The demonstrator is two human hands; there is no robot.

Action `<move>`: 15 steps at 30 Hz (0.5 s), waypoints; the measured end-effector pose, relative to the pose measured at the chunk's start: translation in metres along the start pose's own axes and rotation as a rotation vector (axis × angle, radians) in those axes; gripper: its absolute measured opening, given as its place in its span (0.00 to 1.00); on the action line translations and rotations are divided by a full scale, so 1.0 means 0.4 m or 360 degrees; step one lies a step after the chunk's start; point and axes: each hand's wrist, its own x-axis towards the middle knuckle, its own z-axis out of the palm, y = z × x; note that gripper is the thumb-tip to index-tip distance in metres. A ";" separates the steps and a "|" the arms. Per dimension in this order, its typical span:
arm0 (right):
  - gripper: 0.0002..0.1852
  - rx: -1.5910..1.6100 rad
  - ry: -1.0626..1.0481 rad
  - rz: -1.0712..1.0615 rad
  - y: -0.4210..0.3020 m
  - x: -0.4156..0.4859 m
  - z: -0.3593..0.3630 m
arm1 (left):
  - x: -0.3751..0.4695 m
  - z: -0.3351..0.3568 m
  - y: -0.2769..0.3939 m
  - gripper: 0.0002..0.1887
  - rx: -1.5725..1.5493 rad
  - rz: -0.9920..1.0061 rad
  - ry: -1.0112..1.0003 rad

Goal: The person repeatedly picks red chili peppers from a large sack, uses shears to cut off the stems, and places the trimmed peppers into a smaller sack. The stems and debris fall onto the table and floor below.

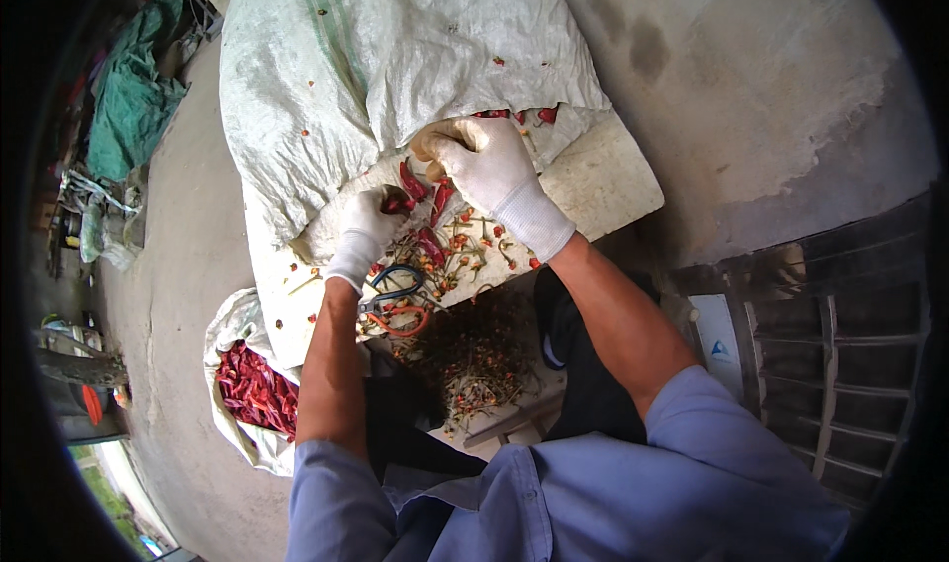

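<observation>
Both my hands wear white knitted gloves with tan-coated fingers. My left hand point(373, 217) is closed around dried red chilli peppers point(398, 203) above the pale board point(630, 169). My right hand point(482, 158) has its fingers curled at the mouth of a white woven sack point(296, 65); whether they pinch anything is hidden. Between the hands lie loose red chillies point(430, 246) among cut stems and caps point(463, 243). Scissors point(398, 319) with one dark blue and one orange handle loop rest by my left wrist. More chillies point(547, 115) show under the sack's edge.
Left of the board stands an open white sack point(222, 406) full of red chillies point(256, 391). A heap of stems point(482, 369) lies below the board, between my legs. A green sheet point(133, 87) covers clutter at far left. A dark slatted frame point(827, 384) stands at right.
</observation>
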 end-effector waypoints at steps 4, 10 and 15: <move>0.16 -0.0271 -0.0161 0.0215 -0.022 -0.005 -0.007 | -0.056 -0.084 0.033 0.19 -0.0649 0.0185 0.0021; 0.17 -0.0710 -0.0168 0.0038 -0.021 -0.023 0.029 | -0.119 -0.106 0.111 0.17 -0.0792 0.0580 0.0226; 0.11 -0.0111 -0.0039 0.0243 -0.008 -0.004 0.024 | -0.143 -0.132 0.121 0.16 -0.1084 0.0308 0.0418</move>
